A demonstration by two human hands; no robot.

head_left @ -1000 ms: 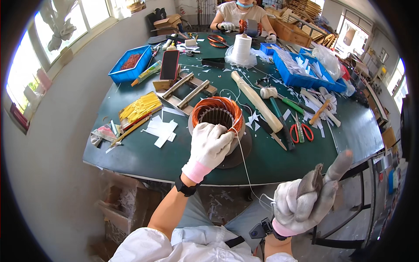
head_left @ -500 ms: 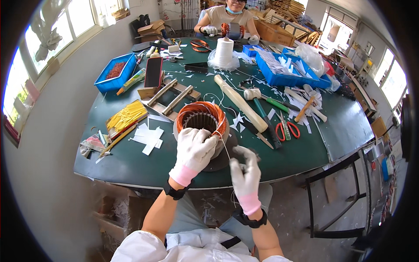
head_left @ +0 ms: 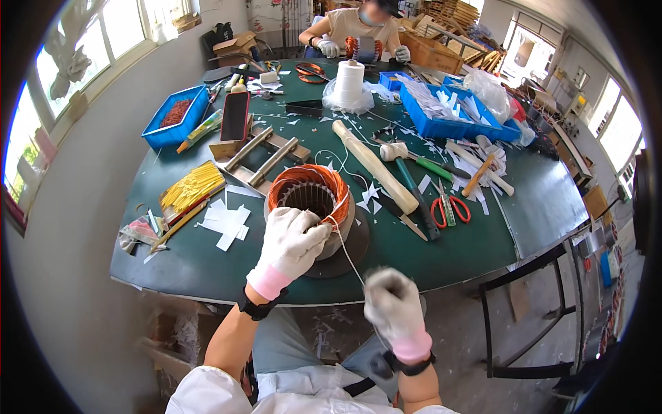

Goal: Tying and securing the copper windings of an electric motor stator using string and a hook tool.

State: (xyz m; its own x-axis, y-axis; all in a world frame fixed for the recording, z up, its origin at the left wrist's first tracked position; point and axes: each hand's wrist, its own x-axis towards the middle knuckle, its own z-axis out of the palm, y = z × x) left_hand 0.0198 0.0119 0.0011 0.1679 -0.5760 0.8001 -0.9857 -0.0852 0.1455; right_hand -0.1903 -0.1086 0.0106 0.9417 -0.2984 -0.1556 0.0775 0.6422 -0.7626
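A motor stator (head_left: 343, 224) stands upright on a dark round base (head_left: 360, 238) near the table's front edge. Orange copper winding (head_left: 332, 181) rings its top around a slotted hollow core. My gloved left hand (head_left: 293, 238) is closed over the winding's near rim, fingertips bent toward the inside; their tips are partly hidden. White cord (head_left: 350, 254) loops round the winding's right side and runs taut down to my gloved right hand (head_left: 394, 303). That hand, blurred by motion, is closed on the cord in front of the table edge.
Right of the stator lie a wooden bat (head_left: 376, 165), a white-headed mallet (head_left: 394, 152) and red-handled scissors (head_left: 452, 207). Yellow strips (head_left: 193, 186) and a phone (head_left: 235, 117) are left. A cord spool (head_left: 349, 86) stands behind; across the table, a co-worker (head_left: 355, 31) handles another stator.
My right hand has moved down toward me and closed, drawing the cord tight. My left hand stays on the winding. The co-worker's head has tipped down.
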